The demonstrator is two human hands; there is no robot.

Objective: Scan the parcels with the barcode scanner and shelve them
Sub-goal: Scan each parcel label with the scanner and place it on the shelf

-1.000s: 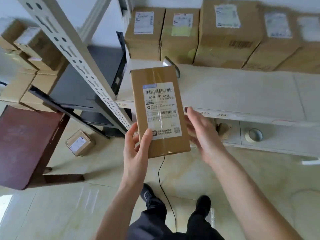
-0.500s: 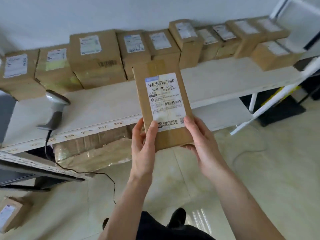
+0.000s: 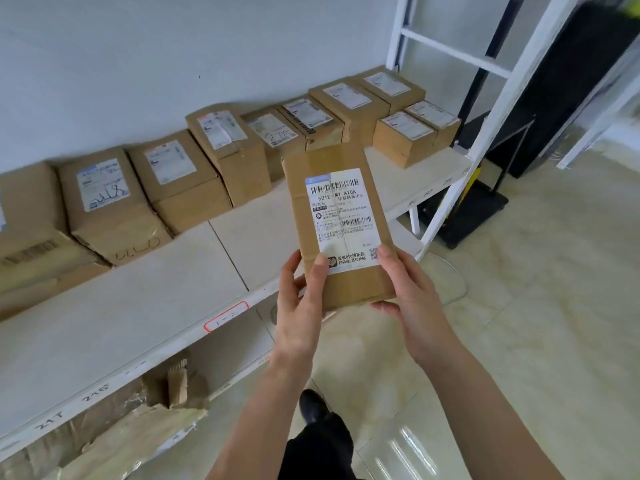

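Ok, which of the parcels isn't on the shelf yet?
The flat parcel, gripped by the left hand and right hand; all other parcels sit on the shelf.

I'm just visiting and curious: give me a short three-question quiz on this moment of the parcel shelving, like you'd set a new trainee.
1. True or false: the parcel is gripped by both the left hand and the right hand.
2. Multiple choice: where do the other boxes sit? A) on the floor B) in a row at the back of the white shelf, against the wall C) in a trolley
3. Fill in: the held parcel's shipping label faces ____ the camera.

Key: 1 true; 2 B; 3 toward.
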